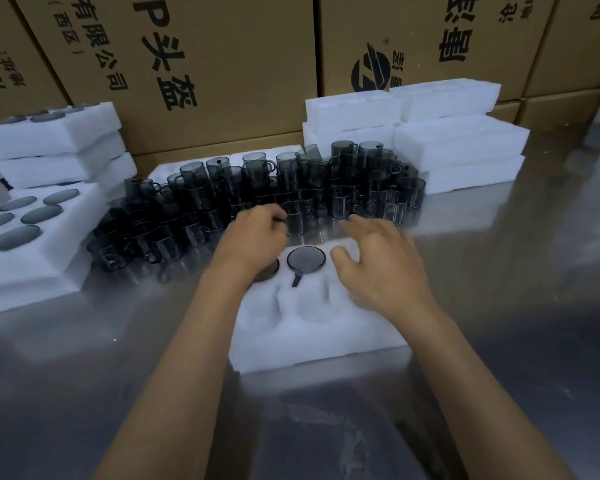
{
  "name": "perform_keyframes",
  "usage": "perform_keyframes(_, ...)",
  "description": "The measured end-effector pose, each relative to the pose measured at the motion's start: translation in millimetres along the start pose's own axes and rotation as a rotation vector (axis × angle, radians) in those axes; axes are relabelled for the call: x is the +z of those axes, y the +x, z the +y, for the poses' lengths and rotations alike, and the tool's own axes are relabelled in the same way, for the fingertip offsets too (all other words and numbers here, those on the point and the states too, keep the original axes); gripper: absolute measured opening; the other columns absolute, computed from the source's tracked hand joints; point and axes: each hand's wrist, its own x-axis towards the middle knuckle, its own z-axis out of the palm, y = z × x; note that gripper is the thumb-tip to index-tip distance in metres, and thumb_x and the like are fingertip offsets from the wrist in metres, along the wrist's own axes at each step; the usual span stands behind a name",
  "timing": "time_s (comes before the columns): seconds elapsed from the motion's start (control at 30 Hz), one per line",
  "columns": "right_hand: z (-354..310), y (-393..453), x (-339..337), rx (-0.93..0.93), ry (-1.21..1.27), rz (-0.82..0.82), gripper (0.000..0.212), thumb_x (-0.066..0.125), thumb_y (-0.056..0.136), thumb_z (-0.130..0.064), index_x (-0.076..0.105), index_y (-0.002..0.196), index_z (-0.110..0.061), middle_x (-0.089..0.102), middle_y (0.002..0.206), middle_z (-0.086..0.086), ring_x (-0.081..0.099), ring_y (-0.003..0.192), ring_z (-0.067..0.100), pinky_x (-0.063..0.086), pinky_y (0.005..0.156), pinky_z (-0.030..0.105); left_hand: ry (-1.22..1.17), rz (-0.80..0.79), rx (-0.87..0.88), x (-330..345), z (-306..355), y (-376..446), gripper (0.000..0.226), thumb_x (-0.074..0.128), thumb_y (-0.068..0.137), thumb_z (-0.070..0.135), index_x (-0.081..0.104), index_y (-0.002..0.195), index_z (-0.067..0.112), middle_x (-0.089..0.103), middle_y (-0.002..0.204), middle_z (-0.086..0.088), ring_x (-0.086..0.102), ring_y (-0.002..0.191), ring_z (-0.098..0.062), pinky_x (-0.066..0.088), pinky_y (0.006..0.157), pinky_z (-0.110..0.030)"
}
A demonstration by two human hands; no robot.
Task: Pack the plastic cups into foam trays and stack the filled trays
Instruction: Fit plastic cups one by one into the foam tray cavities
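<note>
A white foam tray (319, 344) lies in front of me on the steel table. One smoky grey plastic cup (306, 258) sits in its far middle pocket, handle toward me. A second cup (270, 270) in the far left pocket is mostly hidden under my left hand (253, 237). That hand's fingers curl at the near edge of the pile of loose cups (222, 195); blur hides whether they hold one. My right hand (378, 268) hovers over the tray's far right pocket with fingers spread, holding nothing. The near pockets show no cups.
Filled foam trays (32, 268) sit at the left, with more stacked behind them (49, 140). Empty foam trays (458, 143) are stacked at the back right. Cardboard boxes (222, 64) wall off the back. Bare steel table (516, 306) lies to the right.
</note>
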Motion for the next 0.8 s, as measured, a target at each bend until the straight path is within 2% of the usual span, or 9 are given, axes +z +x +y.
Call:
perform_keyframes(0.1,11,4,-3,0.149,0.150,0.132,0.039,0.052,0.094,-0.031,0.062,0.130,-0.018,0.062,0.133,-0.003,0.044,0.130,0.020,0.039,0.099,0.037,0.016,-0.098,-0.049,9,3,38,0.041,0.050,0.098,0.011,0.055,0.138,0.017,0.053,0.140,-0.014,0.054,0.123,-0.032,0.044,0.106,-0.041)
perform_keyframes(0.2,19,8,-3,0.252,0.225,0.131,0.039,0.053,0.093,-0.032,0.063,0.129,-0.020,0.063,0.131,-0.005,0.043,0.130,0.018,0.040,0.095,0.033,0.058,-0.160,-0.031,21,-1,56,0.043,0.054,0.098,0.013,0.055,0.140,0.023,0.047,0.144,-0.016,0.052,0.126,-0.031,0.044,0.106,-0.037)
perform_keyframes(0.33,25,13,-2,0.314,0.298,0.106,0.039,0.053,0.093,-0.033,0.062,0.129,-0.022,0.063,0.130,-0.004,0.046,0.130,0.018,0.039,0.088,0.030,0.081,-0.144,-0.004,32,-3,63,0.036,0.061,0.096,0.015,0.059,0.131,0.023,0.061,0.118,-0.014,0.060,0.105,-0.030,0.049,0.088,-0.034)
perform_keyframes(0.43,26,13,-2,0.328,0.360,0.097,0.037,0.054,0.093,-0.033,0.063,0.127,-0.022,0.064,0.129,-0.004,0.049,0.129,0.018,0.043,0.092,0.032,0.070,-0.122,-0.027,34,-1,61,0.024,0.067,0.091,0.016,0.057,0.113,0.017,0.061,0.093,-0.007,0.059,0.093,-0.028,0.045,0.074,-0.032)
perform_keyframes(0.5,27,13,-2,0.343,0.407,0.084,0.036,0.054,0.093,-0.032,0.064,0.126,-0.021,0.064,0.127,-0.004,0.049,0.129,0.019,0.045,0.095,0.034,0.046,-0.099,-0.069,34,-1,59,0.023,0.071,0.087,0.021,0.053,0.099,0.015,0.058,0.089,-0.004,0.056,0.085,-0.026,0.040,0.066,-0.031)
perform_keyframes(0.63,29,13,0,0.383,0.465,0.061,0.034,0.054,0.093,-0.030,0.065,0.123,-0.021,0.065,0.123,-0.003,0.050,0.127,0.020,0.048,0.095,0.037,0.049,-0.134,-0.074,36,0,55,0.037,0.076,0.084,0.041,0.057,0.098,0.013,0.058,0.090,-0.001,0.053,0.084,-0.022,0.039,0.070,-0.031)
perform_keyframes(0.7,30,14,1,0.384,0.494,0.050,0.033,0.054,0.093,-0.029,0.066,0.122,-0.020,0.065,0.122,-0.003,0.050,0.127,0.021,0.048,0.097,0.039,0.018,-0.132,-0.064,35,1,54,0.031,0.077,0.085,0.037,0.063,0.095,0.011,0.061,0.090,-0.002,0.057,0.088,-0.023,0.041,0.072,-0.030)
perform_keyframes(0.8,33,15,3,0.379,0.510,0.040,0.034,0.054,0.093,-0.029,0.065,0.124,-0.020,0.065,0.123,-0.005,0.049,0.128,0.020,0.046,0.101,0.038,-0.057,-0.013,-0.036,29,7,50,0.021,0.080,0.083,0.024,0.064,0.086,0.013,0.063,0.083,0.001,0.062,0.086,-0.023,0.046,0.073,-0.031)
